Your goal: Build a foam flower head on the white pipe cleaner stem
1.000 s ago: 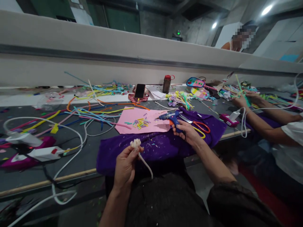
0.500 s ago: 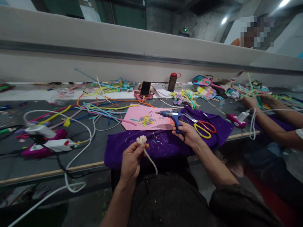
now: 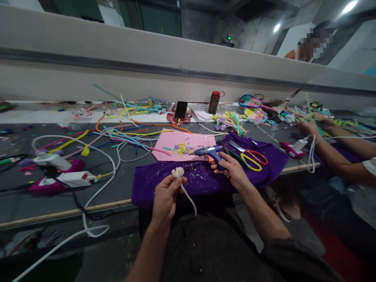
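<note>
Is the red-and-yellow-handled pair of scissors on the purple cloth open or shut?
Open. The red-and-yellow-handled scissors lie flat on the purple cloth, their two handle loops spread apart and the blades parted near the right hand.

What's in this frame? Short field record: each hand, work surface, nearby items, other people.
left hand: pinches white coiled pipe-cleaner flower, stem hanging down
right hand: grips blue hot glue gun, nozzle pointing left
surface: purple cloth on dark grey table
nearby: red-and-yellow-handled scissors, pink paper sheet with small coloured bits, black phone
others: co-worker's hands at the right
</note>
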`<state>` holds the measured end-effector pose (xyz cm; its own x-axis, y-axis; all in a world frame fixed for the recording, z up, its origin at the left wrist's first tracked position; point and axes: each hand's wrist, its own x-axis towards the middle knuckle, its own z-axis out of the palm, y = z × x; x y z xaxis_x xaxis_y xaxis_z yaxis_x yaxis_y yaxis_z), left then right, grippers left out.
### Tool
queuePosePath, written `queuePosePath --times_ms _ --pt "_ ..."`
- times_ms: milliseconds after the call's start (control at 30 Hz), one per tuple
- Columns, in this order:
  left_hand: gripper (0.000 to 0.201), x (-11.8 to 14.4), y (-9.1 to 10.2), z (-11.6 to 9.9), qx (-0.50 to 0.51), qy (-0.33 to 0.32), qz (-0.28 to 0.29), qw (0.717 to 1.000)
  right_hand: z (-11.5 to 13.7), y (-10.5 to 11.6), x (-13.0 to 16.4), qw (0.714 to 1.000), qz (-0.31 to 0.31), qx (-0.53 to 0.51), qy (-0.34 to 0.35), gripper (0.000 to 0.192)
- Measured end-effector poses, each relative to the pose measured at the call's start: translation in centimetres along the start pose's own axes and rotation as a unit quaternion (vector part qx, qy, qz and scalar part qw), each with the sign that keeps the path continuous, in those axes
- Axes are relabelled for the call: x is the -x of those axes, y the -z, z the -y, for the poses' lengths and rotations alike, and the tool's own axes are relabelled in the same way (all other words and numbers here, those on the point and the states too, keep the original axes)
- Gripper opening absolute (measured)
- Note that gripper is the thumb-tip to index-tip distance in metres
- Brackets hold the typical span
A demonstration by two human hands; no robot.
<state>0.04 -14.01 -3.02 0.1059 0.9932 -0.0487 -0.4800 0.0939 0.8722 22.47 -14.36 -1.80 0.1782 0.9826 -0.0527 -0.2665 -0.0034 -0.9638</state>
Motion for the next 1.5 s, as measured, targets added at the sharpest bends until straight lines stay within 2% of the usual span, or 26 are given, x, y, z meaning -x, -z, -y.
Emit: queuePosePath --times_ms 133,200,333,400,533,600,667,733,800,867,933,1033,1133,1233,1367,1500 --pt "0.015 0.1 0.0 -0.1 -0.003 0.004 -0.001 1.0 -1.5 -0.4 -0.3 0.992 -0.035 0.103 0.067 0.059" --pt "0.015 0.1 -0.1 -0.2 -0.004 0.006 -0.008 1.0 -1.9 -0.4 -0.5 0.982 -0.053 0.153 0.098 0.055" --pt "0.017 0.0 0.0 -0.1 -0.004 0.002 -0.014 1.0 -1.9 -0.7 -0.5 0.956 -0.09 0.254 0.115 0.045" --pt "0.017 -0.2 0.0 -0.1 -0.005 0.001 -0.011 1.0 -1.5 -1.1 -0.2 0.917 -0.106 0.36 0.136 0.039" --pt "0.017 -0.2 0.1 0.0 -0.002 0.003 -0.012 1.0 -0.3 -1.3 1.1 0.802 -0.121 0.556 0.183 0.037" --pt "0.017 -0.2 0.1 0.0 0.0 0.002 -0.01 1.0 0.4 -0.3 1.7 0.77 -0.128 0.592 0.201 0.036" --pt "0.016 -0.2 0.1 0.0 0.0 -0.001 -0.006 1.0 1.1 1.4 1.8 0.745 -0.146 0.614 0.216 0.034" --pt "0.016 -0.2 0.1 0.1 -0.003 -0.002 -0.005 1.0 1.7 3.3 1.4 0.706 -0.167 0.654 0.214 0.033" --pt "0.016 -0.3 0.1 0.1 -0.007 -0.001 -0.008 1.0 2.1 4.8 0.6 0.668 -0.148 0.703 0.195 0.035" --pt "0.017 -0.3 0.1 0.1 -0.01 -0.001 -0.013 1.0 2.3 5.6 -0.2 0.646 -0.115 0.735 0.171 0.038" --pt "0.017 -0.3 0.1 0.1 -0.011 -0.004 -0.012 1.0 2.3 5.9 -0.9 0.653 -0.091 0.738 0.145 0.039" --pt "0.016 -0.2 0.1 0.1 -0.011 -0.005 -0.01 1.0 2.3 6.0 -1.8 0.684 -0.077 0.716 0.115 0.036" --pt "0.017 0.0 0.1 0.1 -0.012 -0.001 -0.013 1.0 2.8 6.7 -2.7 0.719 -0.086 0.682 0.102 0.024" --pt "0.018 0.1 -0.1 -0.1 -0.014 0.004 -0.018 1.0 3.7 8.2 -3.3 0.775 -0.08 0.62 0.086 0.016" --pt "0.019 0.1 -0.3 -0.3 -0.01 0.008 -0.021 1.0 4.8 10.4 -2.7 0.864 -0.055 0.495 0.074 0.022" --pt "0.019 -0.1 -0.4 -0.2 -0.016 0.009 -0.025 1.0 5.1 10.7 -0.6 0.932 -0.032 0.352 0.084 0.027"
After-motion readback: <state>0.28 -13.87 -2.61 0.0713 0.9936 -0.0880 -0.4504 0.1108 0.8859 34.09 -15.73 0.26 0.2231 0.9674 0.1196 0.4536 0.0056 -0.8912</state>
